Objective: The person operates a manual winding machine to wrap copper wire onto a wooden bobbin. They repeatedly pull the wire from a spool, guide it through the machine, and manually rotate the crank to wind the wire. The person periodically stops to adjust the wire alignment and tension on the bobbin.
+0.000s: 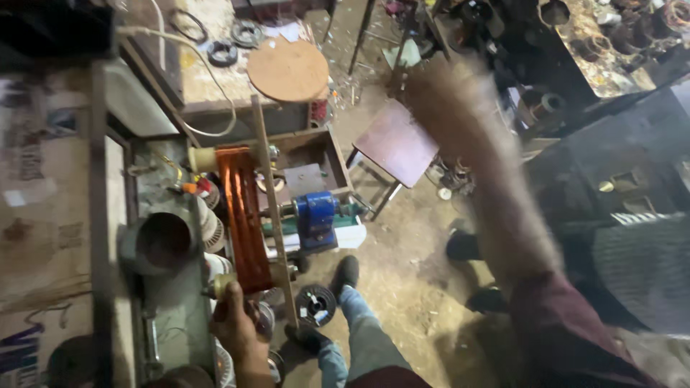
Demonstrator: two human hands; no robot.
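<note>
A band of orange copper wire (243, 215) is wound lengthwise on a wooden former with cream knobs at both ends. A long wooden slat (272, 201) runs beside it. My left hand (236, 327) is closed on the former's near end, just below the near cream knob (223, 284). My right arm, in a dark red sleeve, stretches up and away in heavy blur. My right hand (442, 82) is smeared near the top of the view, and its fingers cannot be made out. A blue motor unit (316, 215) sits right of the coil.
A grey metal cylinder (162, 243) lies left of the coil. An open wooden box (338, 154), a dark red stool (397, 147) and a round wooden disc (287, 70) lie beyond. A wire spool (315, 303) rests on the dirt floor by my shoe (345, 273). Another person's dark shoes (463, 246) stand to the right.
</note>
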